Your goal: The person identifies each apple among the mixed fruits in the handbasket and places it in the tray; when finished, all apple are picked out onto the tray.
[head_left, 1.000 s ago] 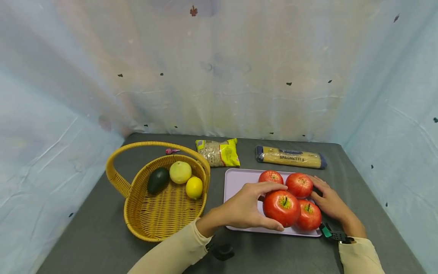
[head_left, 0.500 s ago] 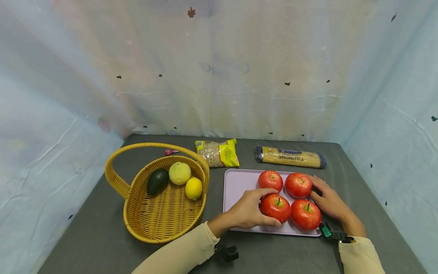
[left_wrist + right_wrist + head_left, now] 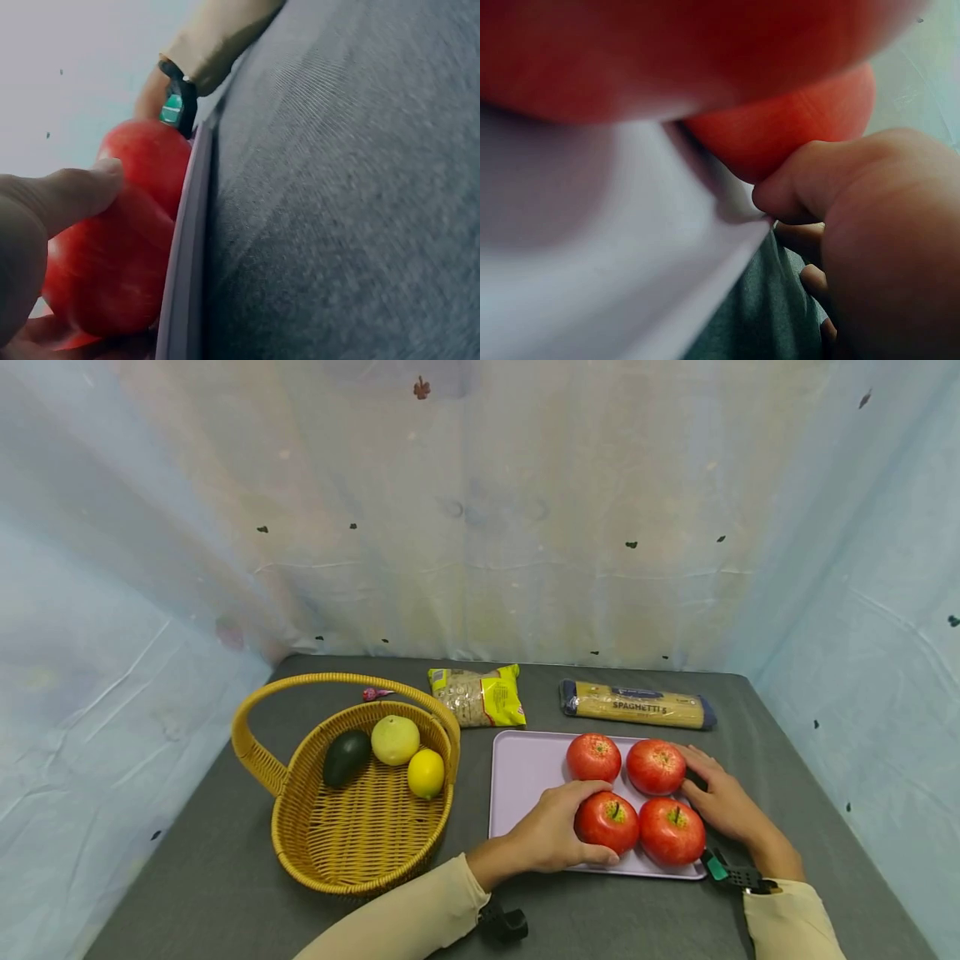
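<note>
My left hand [image 3: 546, 828] grips a red apple [image 3: 611, 821] at the front of the lilac tray [image 3: 521, 768], thumb nearest the camera and fingers round the far side. In the left wrist view the held apple [image 3: 112, 262] sits just inside the tray rim [image 3: 187, 247]. Beside it lies another apple [image 3: 672, 832]; two more, the back-left apple [image 3: 592, 757] and the back-right apple [image 3: 655, 767], stand behind. At the tray's right side my right hand [image 3: 726, 803] holds the rim close to the back-right apple, thumb by the tray corner [image 3: 754, 229] and fingers outside.
A yellow wicker basket [image 3: 360, 835] with a tall handle stands left, holding an avocado [image 3: 347, 758], a pale green round fruit [image 3: 395, 740] and a lemon [image 3: 426, 773]. Behind are a yellow-ended bag [image 3: 480, 695], a spaghetti pack [image 3: 637, 704] and a small pink item [image 3: 375, 693].
My left hand has lowered the apple from above the tray to its front, left of the other front apple. Between the last two frames it shifts only slightly. My right hand stays put.
</note>
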{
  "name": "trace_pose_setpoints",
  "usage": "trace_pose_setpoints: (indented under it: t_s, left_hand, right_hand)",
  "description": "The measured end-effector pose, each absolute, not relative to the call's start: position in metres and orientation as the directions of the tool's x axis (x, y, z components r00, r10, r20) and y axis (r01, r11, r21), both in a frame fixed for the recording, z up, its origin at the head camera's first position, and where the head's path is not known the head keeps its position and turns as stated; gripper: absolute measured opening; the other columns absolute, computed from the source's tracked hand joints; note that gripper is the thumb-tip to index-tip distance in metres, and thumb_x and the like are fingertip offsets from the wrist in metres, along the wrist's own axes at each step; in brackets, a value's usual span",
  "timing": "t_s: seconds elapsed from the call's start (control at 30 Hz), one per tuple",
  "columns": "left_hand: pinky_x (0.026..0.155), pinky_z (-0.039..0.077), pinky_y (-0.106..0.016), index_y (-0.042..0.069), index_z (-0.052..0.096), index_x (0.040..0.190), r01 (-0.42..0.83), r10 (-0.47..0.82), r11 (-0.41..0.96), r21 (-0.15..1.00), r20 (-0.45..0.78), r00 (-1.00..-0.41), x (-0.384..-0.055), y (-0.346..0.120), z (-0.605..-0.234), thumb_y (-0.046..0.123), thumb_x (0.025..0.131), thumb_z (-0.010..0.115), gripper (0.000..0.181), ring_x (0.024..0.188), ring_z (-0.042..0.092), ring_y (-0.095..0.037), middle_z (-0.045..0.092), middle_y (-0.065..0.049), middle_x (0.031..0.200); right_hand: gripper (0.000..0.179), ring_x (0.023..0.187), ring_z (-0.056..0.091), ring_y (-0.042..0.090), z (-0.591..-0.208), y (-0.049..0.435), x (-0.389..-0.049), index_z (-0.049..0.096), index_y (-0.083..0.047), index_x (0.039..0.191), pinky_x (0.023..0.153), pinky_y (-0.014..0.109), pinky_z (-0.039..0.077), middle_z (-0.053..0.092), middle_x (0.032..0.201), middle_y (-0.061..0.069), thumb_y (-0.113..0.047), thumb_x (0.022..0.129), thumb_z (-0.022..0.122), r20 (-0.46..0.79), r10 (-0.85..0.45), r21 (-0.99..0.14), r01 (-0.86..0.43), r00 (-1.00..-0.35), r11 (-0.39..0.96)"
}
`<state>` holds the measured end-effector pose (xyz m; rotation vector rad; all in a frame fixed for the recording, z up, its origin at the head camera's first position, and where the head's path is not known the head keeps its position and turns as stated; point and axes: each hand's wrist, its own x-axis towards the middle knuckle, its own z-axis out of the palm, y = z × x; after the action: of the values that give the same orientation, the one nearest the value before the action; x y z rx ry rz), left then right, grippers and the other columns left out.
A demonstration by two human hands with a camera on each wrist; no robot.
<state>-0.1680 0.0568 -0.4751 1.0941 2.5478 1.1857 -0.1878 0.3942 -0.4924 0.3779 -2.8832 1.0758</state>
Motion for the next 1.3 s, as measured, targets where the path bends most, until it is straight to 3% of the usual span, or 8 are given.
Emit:
trace_pose_setpoints:
  t_s: [0.33,0.53,0.67,0.83,1.03,1.17,1.27,1.3]
  left_hand:
    - [0.117,0.052,-0.041,0.014,0.05,0.161,0.563,0.623,0.611,0.556,0.101,-0.776,-0.163,0.048,-0.466,0.051,0.086,0.093,0.094,0.141,0.061,-0.018,0.062,0.0,0.156]
    - [0.114,0.054,-0.04,0.011,0.058,0.155,0.605,0.645,0.572,0.553,0.152,-0.749,-0.157,0.024,-0.434,0.043,0.093,0.088,0.075,0.135,0.065,-0.018,0.067,-0.002,0.15]
    - [0.107,0.058,-0.033,0.011,0.067,0.145,0.694,0.656,0.457,0.557,0.317,-0.686,-0.153,-0.011,-0.404,0.031,0.097,0.086,0.055,0.122,0.071,-0.016,0.073,-0.003,0.14]
    - [0.101,0.062,-0.034,0.011,0.074,0.133,0.826,0.585,0.37,0.426,0.583,-0.563,-0.144,-0.076,-0.366,0.019,0.097,0.085,0.039,0.118,0.073,-0.016,0.076,-0.003,0.131]
    - [0.101,0.057,-0.02,0.008,0.078,0.126,0.881,0.471,0.398,0.256,0.767,-0.436,-0.139,-0.158,-0.318,0.027,0.107,0.073,0.027,0.108,0.076,-0.019,0.079,-0.005,0.12]
    - [0.098,0.051,-0.009,0.002,0.081,0.116,0.849,0.421,0.517,0.108,0.832,-0.362,-0.134,-0.2,-0.28,0.043,0.112,0.061,0.046,0.099,0.075,-0.02,0.08,-0.011,0.11]
    - [0.098,0.043,-0.003,0.001,0.082,0.12,0.747,0.42,0.665,-0.005,0.83,-0.368,-0.132,-0.233,-0.254,0.051,0.112,0.057,0.056,0.096,0.074,-0.026,0.08,-0.016,0.11]
    - [0.097,0.049,-0.008,0.003,0.081,0.124,0.698,0.427,0.715,-0.045,0.819,-0.384,-0.134,-0.248,-0.247,0.054,0.111,0.057,0.058,0.097,0.074,-0.03,0.08,-0.017,0.114]
  right_hand:
    - [0.056,0.155,0.028,0.065,-0.498,0.39,-0.198,0.052,-0.003,0.159,0.116,0.088,0.025,0.047,0.162,0.036,-0.014,0.107,0.066,0.162,-0.237,-0.647,-0.284,-0.958,0.708]
    - [0.056,0.148,0.04,0.062,-0.49,0.399,-0.19,0.05,-0.004,0.162,0.112,0.086,0.033,0.047,0.162,0.034,-0.013,0.108,0.063,0.102,-0.231,-0.635,-0.242,-0.968,0.734]
    - [0.056,0.143,0.047,0.062,-0.479,0.406,-0.181,0.048,-0.004,0.163,0.108,0.085,0.038,0.05,0.16,0.035,-0.014,0.11,0.061,0.065,-0.201,-0.594,-0.2,-0.977,0.779]
    - [0.052,0.139,0.049,0.066,-0.463,0.414,-0.168,0.051,-0.001,0.16,0.103,0.085,0.041,0.053,0.156,0.039,-0.019,0.112,0.06,0.115,-0.154,-0.544,-0.192,-0.981,0.817]
    - [0.05,0.134,0.051,0.068,-0.427,0.425,-0.158,0.049,-0.007,0.164,0.098,0.085,0.039,0.053,0.155,0.04,-0.026,0.118,0.049,0.228,-0.139,-0.488,-0.236,-0.964,0.84]
    - [0.051,0.146,0.047,0.06,-0.396,0.429,-0.158,0.046,-0.014,0.168,0.13,0.064,0.03,0.051,0.16,0.035,-0.021,0.118,0.049,0.308,-0.19,-0.422,-0.313,-0.932,0.851]
    - [0.053,0.148,0.044,0.06,-0.369,0.427,-0.158,0.043,-0.012,0.169,0.136,0.057,0.022,0.048,0.162,0.036,-0.02,0.118,0.05,0.359,-0.213,-0.34,-0.34,-0.909,0.877]
    - [0.053,0.147,0.042,0.063,-0.359,0.425,-0.158,0.041,-0.01,0.169,0.132,0.067,0.022,0.046,0.163,0.037,-0.021,0.118,0.049,0.37,-0.214,-0.315,-0.339,-0.904,0.887]
